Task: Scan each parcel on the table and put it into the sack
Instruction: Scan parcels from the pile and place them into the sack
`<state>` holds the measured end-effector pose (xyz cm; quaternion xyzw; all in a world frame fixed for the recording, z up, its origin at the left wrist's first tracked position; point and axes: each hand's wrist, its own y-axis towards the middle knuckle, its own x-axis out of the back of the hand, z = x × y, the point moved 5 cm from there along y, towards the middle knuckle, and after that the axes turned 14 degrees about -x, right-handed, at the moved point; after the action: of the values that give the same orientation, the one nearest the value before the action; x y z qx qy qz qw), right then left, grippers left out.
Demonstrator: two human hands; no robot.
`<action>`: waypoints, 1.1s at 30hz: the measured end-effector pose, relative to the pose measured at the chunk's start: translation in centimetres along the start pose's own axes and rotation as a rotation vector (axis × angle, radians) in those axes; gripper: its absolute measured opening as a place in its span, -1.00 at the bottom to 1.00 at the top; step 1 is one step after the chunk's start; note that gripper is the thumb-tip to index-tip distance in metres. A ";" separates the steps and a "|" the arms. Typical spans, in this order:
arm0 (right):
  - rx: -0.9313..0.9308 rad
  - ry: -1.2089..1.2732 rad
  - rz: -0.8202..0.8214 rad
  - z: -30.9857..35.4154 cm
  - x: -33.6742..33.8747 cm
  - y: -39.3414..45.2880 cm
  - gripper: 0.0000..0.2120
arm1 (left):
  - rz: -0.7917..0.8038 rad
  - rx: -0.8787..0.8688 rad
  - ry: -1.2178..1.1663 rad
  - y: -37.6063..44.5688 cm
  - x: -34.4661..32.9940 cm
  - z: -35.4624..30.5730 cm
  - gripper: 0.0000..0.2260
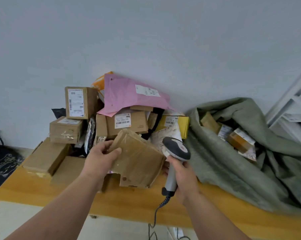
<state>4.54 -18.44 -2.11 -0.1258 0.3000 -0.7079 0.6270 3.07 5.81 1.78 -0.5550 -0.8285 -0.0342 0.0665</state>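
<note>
Parcels still crowded the far side of the yellow wooden surface (42, 189), so the job looked well short of done. One flat, crumpled brown cardboard parcel wrapped in clear tape (139, 156) was in hand, raised just above the near middle of the surface. The left hand (101, 158) gripped its left edge, thumb on top and fingers (106, 146) curled behind. The right hand (182, 177) was wrapped around the handle of one grey corded barcode scanner (175, 153), whose dark head sat just beside the parcel's right edge. No label showed on the parcel's upper face, so I judged the scan was not yet made.

At right, one olive-green woven sack (232, 163) lay slumped and open, touching the pile. At least three parcels showed in its mouth; more may have been hidden under the folds.

On the surface I could count roughly ten brown boxes, though several overlapped and the count is unsure. Among them were an upright brown box with a long white label (80, 103) at far left, one pink plastic mailer (129, 96) on top, one yellow box (175, 123) next to the sack, and an orange mailer (99, 82) peeking out behind. Most of the work therefore remained.
</note>
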 end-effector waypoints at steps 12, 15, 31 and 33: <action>-0.029 -0.045 -0.071 -0.9 8.2 0.2 -0.82 | 0.156 0.233 0.062 -3.9 -6.3 5.5 -0.77; -0.051 -0.040 -0.103 -1.2 8.8 0.6 -0.84 | 0.146 0.239 0.067 -3.9 -6.7 5.1 -0.77; -0.156 0.094 -0.072 -2.4 11.2 1.7 -0.79 | 0.188 0.262 -0.020 -4.3 -9.2 5.1 -0.62; -0.174 0.123 -0.066 -2.3 11.4 2.0 -0.69 | 0.245 0.235 0.025 -4.3 -9.7 5.4 -0.45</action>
<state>2.82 -28.92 -7.34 -0.1456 0.3938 -0.7060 0.5704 2.33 -3.97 -4.97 -0.6397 -0.7521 0.0641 0.1449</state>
